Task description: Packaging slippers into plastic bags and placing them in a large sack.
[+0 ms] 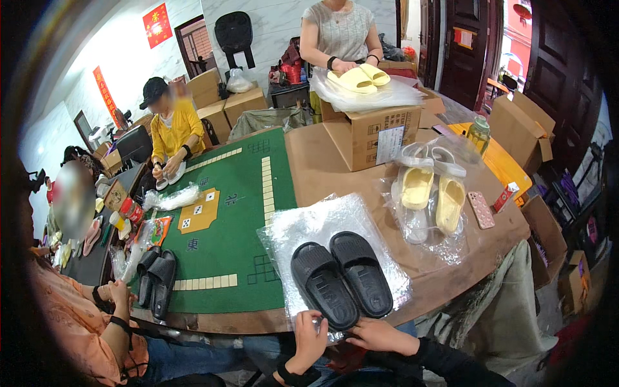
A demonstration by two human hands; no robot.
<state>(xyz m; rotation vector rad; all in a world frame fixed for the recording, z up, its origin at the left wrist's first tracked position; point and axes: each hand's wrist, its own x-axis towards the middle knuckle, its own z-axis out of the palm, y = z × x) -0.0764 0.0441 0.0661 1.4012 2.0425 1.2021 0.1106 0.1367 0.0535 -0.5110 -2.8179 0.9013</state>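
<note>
Bench (311,155): brown-covered.
Black slides (327,293): toes pointing away, long axes slanting far-left to near-right.
Left hand (311,338), right hand (385,337): at near heels; fingertips partly hidden, cannot tell grip.

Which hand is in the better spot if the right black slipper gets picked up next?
Probably the right hand: it lies close to the heel of the right black slipper. The left hand is farther off, near the heel of the left black slipper.

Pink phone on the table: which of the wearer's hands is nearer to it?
Right. The right hand lies left of the pink phone and closer to the wearer; the left hand sits farther left, near the left black slipper.
</note>
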